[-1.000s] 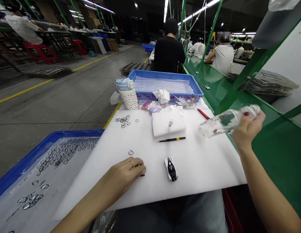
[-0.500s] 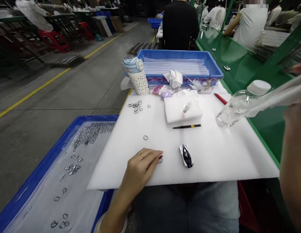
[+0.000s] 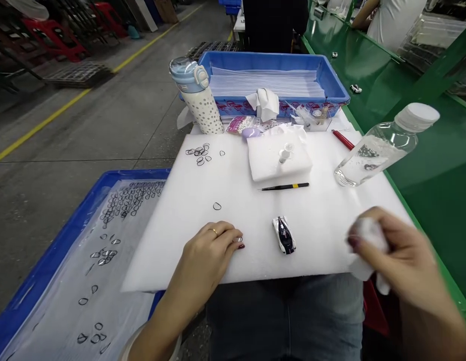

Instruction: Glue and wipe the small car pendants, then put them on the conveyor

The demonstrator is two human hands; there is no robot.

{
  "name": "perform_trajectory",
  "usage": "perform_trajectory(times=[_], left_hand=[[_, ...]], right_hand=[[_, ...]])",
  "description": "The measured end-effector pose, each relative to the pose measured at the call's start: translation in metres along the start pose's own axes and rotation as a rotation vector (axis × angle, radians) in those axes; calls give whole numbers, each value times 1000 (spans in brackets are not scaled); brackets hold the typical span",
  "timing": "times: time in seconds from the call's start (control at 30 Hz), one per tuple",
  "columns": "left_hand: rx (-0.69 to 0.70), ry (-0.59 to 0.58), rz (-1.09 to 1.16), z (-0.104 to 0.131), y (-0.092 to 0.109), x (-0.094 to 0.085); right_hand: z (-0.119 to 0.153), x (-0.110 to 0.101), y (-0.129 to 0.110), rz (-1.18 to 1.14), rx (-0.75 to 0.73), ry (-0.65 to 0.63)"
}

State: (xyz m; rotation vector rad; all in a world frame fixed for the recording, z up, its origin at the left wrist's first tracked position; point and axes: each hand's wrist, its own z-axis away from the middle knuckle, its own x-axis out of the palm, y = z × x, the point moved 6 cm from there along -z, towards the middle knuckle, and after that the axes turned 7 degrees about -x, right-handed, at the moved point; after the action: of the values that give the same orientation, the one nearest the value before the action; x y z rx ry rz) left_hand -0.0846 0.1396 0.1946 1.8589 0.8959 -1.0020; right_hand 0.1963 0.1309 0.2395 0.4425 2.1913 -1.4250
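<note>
The small ring (image 3: 238,239) is between the nearly closed fingertips of the left hand (image 3: 213,250). The toy car (image 3: 284,234) lies on the white foam board (image 3: 315,210), just right of that hand. The right hand (image 3: 391,248), fingers curled, grips a white cloth (image 3: 368,245).

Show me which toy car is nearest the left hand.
The toy car on the white foam sheet; the other two are farther off, on the green surface.

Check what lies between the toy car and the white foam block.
In the head view, a black tool with a yellow band lies between the car and the foam block.
</note>
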Motion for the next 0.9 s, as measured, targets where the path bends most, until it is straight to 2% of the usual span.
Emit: perform_trajectory(times=[0.1,0.2,0.27,0.37,0.43,0.47,0.53,0.63,0.73,0.83,0.9], left_hand=[[-29,86,9,6,-3,-6],[-188,166,189,10,-8,-11],[-323,137,500,9,-6,-5],[-457,12,1184,2,12,21],[-535,-13,1596,-2,27,38],[-583,-12,1745,-3,33,47],[-676,-28,1929,-3,42,60],[-752,-61,2022,0,46,69],[-781,-62,2036,4,45,70],[-807,-18,2014,6,44,70],[-808,27,1979,6,43,69]], right_hand=[[2,51,11,-2,60,-211],[4,73,14,51,-3,-215],[5,68,14,-5,-26,-156],[3,37,10,-84,-38,147],[3,23,4,-80,-103,309],[2,23,0,-78,-155,319],[-1,34,-10,-74,-276,251],[-5,57,-24,-40,-421,169],[-8,75,-37,-5,-508,188],[-9,81,-51,111,-580,226],[-10,81,-61,237,-657,122]])
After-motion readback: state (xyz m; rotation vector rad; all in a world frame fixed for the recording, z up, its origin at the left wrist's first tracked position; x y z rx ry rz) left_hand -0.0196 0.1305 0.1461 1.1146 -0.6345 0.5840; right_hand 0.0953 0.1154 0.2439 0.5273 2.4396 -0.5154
